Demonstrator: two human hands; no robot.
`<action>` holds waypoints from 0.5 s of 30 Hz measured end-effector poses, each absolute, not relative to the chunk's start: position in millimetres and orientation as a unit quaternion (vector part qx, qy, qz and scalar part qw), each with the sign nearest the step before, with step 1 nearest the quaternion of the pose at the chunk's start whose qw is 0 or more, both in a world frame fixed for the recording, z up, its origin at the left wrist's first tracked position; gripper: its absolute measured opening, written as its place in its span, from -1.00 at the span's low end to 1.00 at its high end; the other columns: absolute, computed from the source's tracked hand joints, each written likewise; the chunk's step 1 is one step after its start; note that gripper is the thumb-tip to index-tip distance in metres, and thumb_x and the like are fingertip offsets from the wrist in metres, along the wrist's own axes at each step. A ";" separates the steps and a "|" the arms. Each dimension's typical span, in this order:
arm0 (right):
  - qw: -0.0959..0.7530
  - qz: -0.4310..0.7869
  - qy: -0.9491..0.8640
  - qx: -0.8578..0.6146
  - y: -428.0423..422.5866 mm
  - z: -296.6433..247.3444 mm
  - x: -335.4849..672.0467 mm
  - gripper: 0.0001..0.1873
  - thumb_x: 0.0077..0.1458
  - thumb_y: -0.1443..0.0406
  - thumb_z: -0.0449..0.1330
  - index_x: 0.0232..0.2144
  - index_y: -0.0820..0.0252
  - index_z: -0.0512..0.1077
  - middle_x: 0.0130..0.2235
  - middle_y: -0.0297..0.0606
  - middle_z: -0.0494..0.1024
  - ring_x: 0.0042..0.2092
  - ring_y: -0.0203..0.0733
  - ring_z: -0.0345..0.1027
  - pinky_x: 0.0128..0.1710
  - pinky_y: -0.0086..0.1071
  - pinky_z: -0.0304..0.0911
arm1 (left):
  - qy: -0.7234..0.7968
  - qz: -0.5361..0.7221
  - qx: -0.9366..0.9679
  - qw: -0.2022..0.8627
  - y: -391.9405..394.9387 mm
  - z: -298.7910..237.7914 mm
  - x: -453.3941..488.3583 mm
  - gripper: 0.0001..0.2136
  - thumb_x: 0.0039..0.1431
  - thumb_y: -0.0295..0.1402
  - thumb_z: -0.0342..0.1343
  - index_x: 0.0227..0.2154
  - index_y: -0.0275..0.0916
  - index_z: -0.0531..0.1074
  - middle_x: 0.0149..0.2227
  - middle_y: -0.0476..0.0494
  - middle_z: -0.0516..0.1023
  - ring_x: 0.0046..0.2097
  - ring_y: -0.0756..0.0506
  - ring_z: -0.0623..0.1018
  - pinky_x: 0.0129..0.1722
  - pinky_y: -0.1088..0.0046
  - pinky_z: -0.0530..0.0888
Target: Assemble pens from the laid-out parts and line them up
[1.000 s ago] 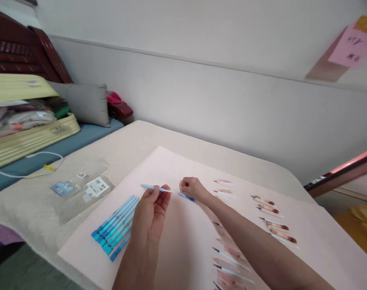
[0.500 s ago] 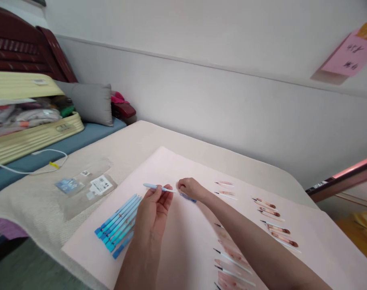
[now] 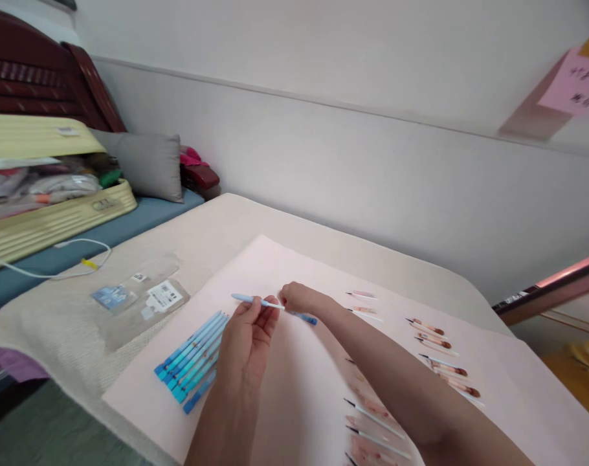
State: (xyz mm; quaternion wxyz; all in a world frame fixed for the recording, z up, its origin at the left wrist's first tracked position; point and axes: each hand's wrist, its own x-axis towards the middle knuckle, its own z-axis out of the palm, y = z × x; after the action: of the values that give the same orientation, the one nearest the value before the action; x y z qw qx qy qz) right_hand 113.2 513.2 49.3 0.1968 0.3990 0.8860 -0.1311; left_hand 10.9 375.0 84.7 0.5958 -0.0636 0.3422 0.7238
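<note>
We are pinching a light-blue pen [image 3: 250,300] in our left hand [image 3: 248,340], mid-frame | gripping a darker blue piece [image 3: 308,318] in our right hand [image 3: 297,299] | blue pens [image 3: 192,364] lying lower left

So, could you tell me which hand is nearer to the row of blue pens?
Left. The left hand, holding a light blue pen, sits close beside the row of blue pens, to its right; the right hand is farther right.
</note>
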 end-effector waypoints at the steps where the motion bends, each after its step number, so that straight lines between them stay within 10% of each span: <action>1: 0.208 -0.126 0.885 0.396 513.3 50.0 111.0 -0.77 -0.15 0.46 0.13 -0.37 0.30 0.51 -0.35 -0.09 0.55 -0.35 -0.16 0.40 -0.47 -0.45 0.11 | 0.341 0.724 -0.062 0.596 375.3 84.3 10.9 -0.92 0.08 -0.61 0.03 -0.47 -0.38 0.35 -0.42 -0.23 0.52 -0.33 -0.05 0.57 -0.35 0.46 0.55; 15: 0.251 -0.098 0.876 0.401 512.7 51.3 93.7 -0.78 -0.14 0.36 0.21 -0.34 0.29 0.49 -0.32 -0.09 0.55 -0.27 -0.11 0.42 -0.35 -0.40 0.20 | 0.339 0.724 -0.057 0.598 374.5 83.6 9.3 -0.93 0.08 -0.61 0.04 -0.47 -0.40 0.37 -0.41 -0.23 0.52 -0.34 -0.04 0.56 -0.36 0.48 0.55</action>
State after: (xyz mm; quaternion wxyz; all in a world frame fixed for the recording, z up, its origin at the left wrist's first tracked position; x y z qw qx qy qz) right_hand 93.7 512.7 51.3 0.2511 0.4010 0.8755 -0.0980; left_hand 9.3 374.5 83.6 0.5975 -0.0567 0.3392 0.7244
